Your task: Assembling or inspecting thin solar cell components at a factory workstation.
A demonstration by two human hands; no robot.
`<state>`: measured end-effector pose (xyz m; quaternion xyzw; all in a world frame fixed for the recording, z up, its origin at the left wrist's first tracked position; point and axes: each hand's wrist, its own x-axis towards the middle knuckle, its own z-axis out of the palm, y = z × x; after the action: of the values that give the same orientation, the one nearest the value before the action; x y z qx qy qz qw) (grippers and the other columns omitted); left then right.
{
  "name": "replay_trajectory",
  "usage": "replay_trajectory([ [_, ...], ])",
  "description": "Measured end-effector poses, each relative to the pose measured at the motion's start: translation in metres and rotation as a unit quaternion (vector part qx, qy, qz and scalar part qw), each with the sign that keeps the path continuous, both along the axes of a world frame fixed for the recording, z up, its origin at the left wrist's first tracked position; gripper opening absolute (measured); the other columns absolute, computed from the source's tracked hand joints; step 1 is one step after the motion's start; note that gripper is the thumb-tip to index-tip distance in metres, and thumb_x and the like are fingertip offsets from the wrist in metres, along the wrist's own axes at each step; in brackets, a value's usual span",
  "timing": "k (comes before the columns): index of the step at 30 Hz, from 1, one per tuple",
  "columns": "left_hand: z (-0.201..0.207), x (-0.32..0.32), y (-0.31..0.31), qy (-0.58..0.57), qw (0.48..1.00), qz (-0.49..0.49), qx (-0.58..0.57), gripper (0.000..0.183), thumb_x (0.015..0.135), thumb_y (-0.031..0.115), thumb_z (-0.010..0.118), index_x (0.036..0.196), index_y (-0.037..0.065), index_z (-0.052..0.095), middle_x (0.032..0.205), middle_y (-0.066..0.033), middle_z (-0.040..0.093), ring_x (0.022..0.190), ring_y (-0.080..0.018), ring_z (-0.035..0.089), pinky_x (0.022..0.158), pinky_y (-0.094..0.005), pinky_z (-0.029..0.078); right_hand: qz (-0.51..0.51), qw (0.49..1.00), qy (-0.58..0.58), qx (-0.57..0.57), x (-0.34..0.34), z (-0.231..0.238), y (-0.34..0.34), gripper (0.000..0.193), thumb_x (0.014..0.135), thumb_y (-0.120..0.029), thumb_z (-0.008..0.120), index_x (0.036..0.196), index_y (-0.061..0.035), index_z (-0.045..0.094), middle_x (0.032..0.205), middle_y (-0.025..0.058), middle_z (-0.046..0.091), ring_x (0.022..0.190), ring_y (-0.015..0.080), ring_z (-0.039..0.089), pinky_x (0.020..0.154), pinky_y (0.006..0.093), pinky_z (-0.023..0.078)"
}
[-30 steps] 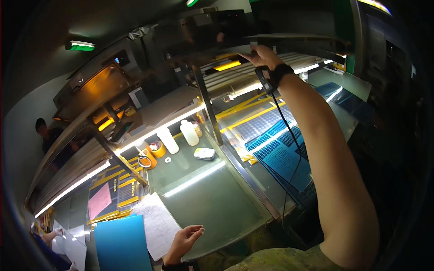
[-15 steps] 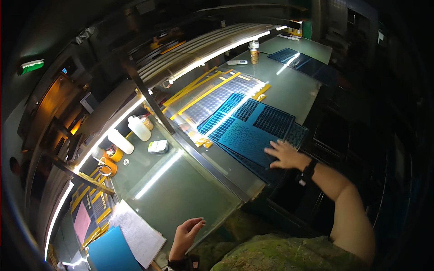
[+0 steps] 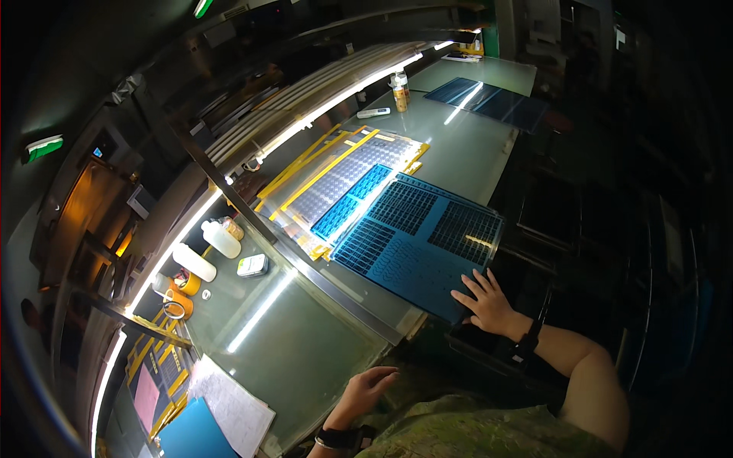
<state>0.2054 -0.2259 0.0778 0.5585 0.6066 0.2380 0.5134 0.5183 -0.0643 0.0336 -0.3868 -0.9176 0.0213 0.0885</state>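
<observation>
A flat blue panel (image 3: 429, 263) with dark grid patterns and rows of small marks lies on the table, its near corner at the table's front edge. My right hand (image 3: 489, 307) is spread flat over this near right corner, fingers apart, holding nothing visible. Beyond the panel's far left side a strip of brighter blue patterned panel (image 3: 347, 215) shows; whether it is a separate panel I cannot tell. My left hand (image 3: 366, 393) hovers by the front edge of the table, fingers loosely stretched and nothing seen in it.
Yellow-edged patterned sheets (image 3: 332, 179) lie behind the panel. White bottles (image 3: 221, 239), an orange mug (image 3: 177, 304) and a small box (image 3: 253, 265) stand under the lit shelf. Papers (image 3: 233, 404) and a blue folder (image 3: 195, 431) are at left. Dark panels (image 3: 489, 103) lie farther off.
The view has shifted. My right hand has moved toward the panel's near corner, and the panel edges that stuck out beneath the top one no longer show. My left hand has moved right.
</observation>
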Motion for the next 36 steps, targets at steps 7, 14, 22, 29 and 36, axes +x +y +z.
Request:
replay_trajectory([
  [7,-0.036,-0.027,-0.013,0.305,0.913,0.009,0.27,0.069,0.074,0.034,0.077,0.133,0.01,0.051,0.141,-0.0156,0.043,0.129,-0.0339,0.041,0.101,-0.0483,0.038,-0.062,0.981,0.138,0.12,-0.024,-0.016,0.006,0.037,0.086,-0.008,0.055,0.122,-0.0124,0.062,0.129,0.0244,0.053,0.12,0.0489,0.048,0.105,0.0561,0.038],
  [14,-0.064,-0.035,-0.028,0.444,0.864,-0.044,0.236,0.11,0.059,0.037,0.083,0.149,0.014,0.025,0.156,-0.0142,0.019,0.145,-0.0369,0.013,0.11,-0.0602,0.019,-0.133,0.933,0.269,0.2,-0.048,0.034,0.005,0.047,0.073,0.0,0.066,0.117,-0.0158,0.064,0.123,0.0102,0.061,0.117,0.0367,0.054,0.105,0.0504,0.039],
  [22,-0.038,-0.027,-0.03,0.548,0.778,-0.059,0.302,0.072,0.08,0.017,0.068,0.144,0.009,0.035,0.144,-0.0193,0.04,0.133,-0.0382,0.037,0.102,-0.0526,0.036,-0.046,0.989,0.137,-0.04,-0.034,-0.021,-0.022,0.052,0.079,-0.013,0.069,0.129,-0.0135,0.055,0.145,0.0179,0.039,0.135,0.0384,0.035,0.11,0.0484,0.033],
  [29,-0.053,-0.024,-0.027,0.515,0.789,-0.052,0.332,0.071,0.079,0.007,0.054,0.147,0.01,0.031,0.147,-0.0201,0.034,0.137,-0.0426,0.027,0.108,-0.0565,0.026,-0.39,0.889,0.223,0.083,0.215,-0.007,-0.121,0.023,0.081,-0.023,0.067,0.096,-0.0061,0.071,0.097,0.0152,0.068,0.094,0.0338,0.063,0.084,0.0439,0.049],
  [36,-0.06,-0.023,-0.022,0.569,0.753,-0.022,0.33,0.061,0.082,0.015,0.055,0.139,0.001,0.039,0.14,-0.0284,0.039,0.128,-0.0506,0.035,0.106,-0.0567,0.03,-0.639,0.674,0.027,0.369,0.5,0.113,-0.283,0.013,0.082,-0.015,0.061,0.085,-0.0037,0.065,0.084,0.0145,0.063,0.085,0.0361,0.059,0.075,0.0455,0.046],
])
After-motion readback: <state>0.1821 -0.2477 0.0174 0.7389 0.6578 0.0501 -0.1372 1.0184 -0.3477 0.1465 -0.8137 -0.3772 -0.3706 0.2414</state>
